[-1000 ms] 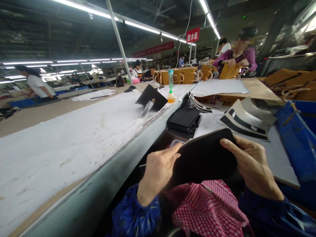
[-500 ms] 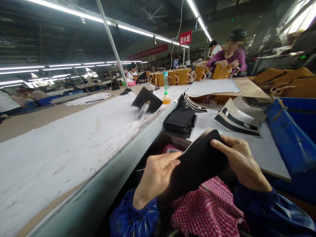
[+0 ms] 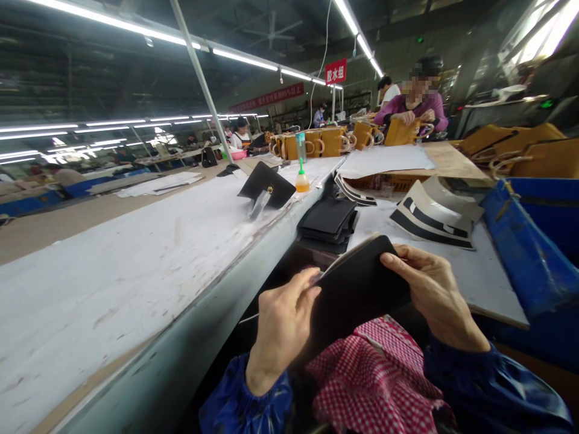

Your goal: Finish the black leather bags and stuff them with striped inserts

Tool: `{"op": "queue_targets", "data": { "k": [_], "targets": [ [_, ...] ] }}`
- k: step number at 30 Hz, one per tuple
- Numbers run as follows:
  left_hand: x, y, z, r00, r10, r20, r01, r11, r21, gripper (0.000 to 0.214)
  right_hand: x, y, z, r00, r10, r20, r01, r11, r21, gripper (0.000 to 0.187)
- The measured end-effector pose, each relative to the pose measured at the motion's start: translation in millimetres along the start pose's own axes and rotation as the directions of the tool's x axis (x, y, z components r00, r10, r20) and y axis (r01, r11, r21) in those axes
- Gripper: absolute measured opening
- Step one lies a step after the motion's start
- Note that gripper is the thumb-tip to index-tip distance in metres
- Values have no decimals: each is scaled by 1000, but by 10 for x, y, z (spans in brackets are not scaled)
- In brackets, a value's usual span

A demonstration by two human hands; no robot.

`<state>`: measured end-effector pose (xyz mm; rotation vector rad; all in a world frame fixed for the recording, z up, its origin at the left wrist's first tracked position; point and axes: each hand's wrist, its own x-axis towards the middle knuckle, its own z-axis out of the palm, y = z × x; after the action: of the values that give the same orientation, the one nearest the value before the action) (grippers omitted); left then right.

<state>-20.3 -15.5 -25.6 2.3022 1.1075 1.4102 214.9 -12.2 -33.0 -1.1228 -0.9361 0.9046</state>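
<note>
Both hands hold a thin black leather-like panel [image 3: 357,295] tilted above my lap, its pale inner side showing along the upper edge. My left hand [image 3: 280,325] pinches the left end of that upper edge between thumb and fingers. At the upper right corner, my right hand [image 3: 429,292] grips with its thumb on the black face and its fingers behind. Just beyond the panel lies a stack of black pieces [image 3: 328,220]. On the white table to the left stands a black flap piece [image 3: 266,185] with a gold-coloured fitting and a clear strip.
A bottle of amber liquid with a green nozzle [image 3: 302,179] stands at the table edge. Curved pale sheets with black strips [image 3: 429,217] lie right of the stack. A blue bin [image 3: 534,253] borders the right side. Farther back, a person in purple [image 3: 414,108] handles tan bags [image 3: 335,143].
My left hand has shifted slightly left along the panel's edge, its fingers lifting a little. The panel and right hand sit slightly farther left in view, as does the whole scene.
</note>
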Motion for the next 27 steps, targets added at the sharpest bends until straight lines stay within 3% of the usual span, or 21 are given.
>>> {"op": "queue_targets", "data": {
  "k": [6, 14, 27],
  "targets": [
    [-8, -41, 11, 1000, -23, 3, 23, 1000, -20, 24, -8, 39, 36, 1000, -20, -13, 21, 997, 73, 31],
    [71, 3, 74, 994, -66, 85, 62, 997, 49, 21, -117, -24, 69, 990, -138, -10, 135, 983, -127, 28],
    [90, 78, 107, 995, -25, 93, 32, 997, -71, 22, -103, -39, 76, 999, -12, 35, 14, 998, -63, 33]
  ]
}}
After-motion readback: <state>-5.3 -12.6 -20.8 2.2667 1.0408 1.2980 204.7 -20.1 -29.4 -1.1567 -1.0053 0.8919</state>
